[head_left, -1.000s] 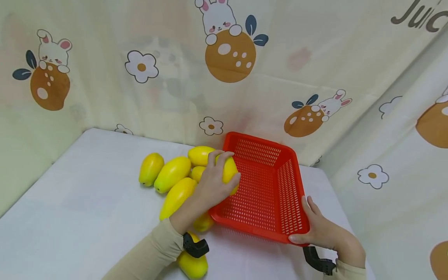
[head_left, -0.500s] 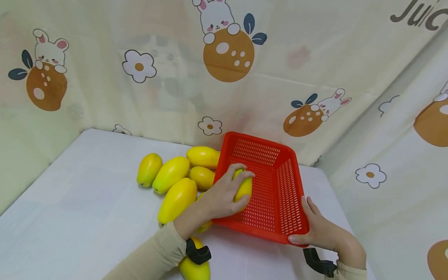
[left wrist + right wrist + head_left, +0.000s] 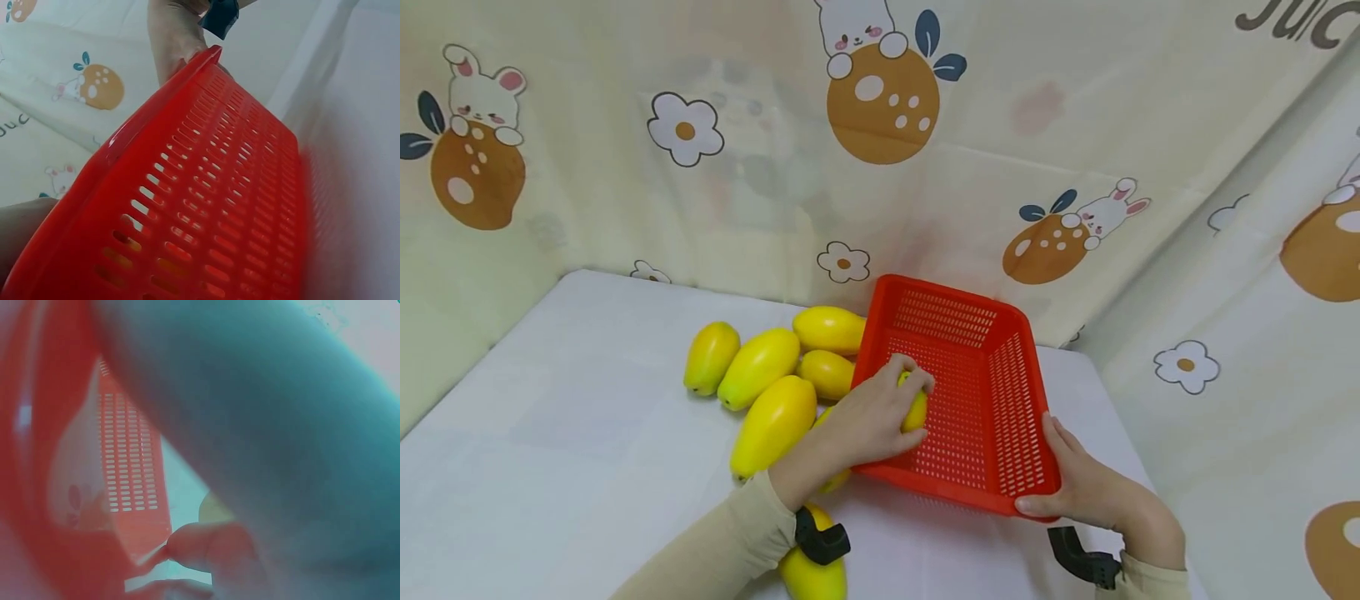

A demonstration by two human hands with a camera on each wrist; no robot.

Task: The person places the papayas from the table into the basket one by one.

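In the head view, my left hand (image 3: 872, 417) grips a yellow mango (image 3: 914, 411) low over the left part of a red plastic basket (image 3: 1047, 408). The fingers and back of the hand cover much of the fruit. At the basket's near right corner my right hand (image 3: 1086, 479) holds the rim, with the thumb on its front edge. The basket has slotted walls, and its bottom shows bare beside the mango. From the left wrist view, the near basket wall (image 3: 206, 187) fills the middle, with yellow showing through its slots.
Left of the basket lie several more mangoes (image 3: 772, 425) on a white-covered table (image 3: 587, 433). One more mango (image 3: 814, 571) lies near the front, partly under the left wrist's black strap (image 3: 822, 537). A printed curtain (image 3: 737, 208) hangs behind the table.
My left hand has carried the mango rightward from over the basket's left rim to inside it, then lower. The right hand has kept its hold on the corner.
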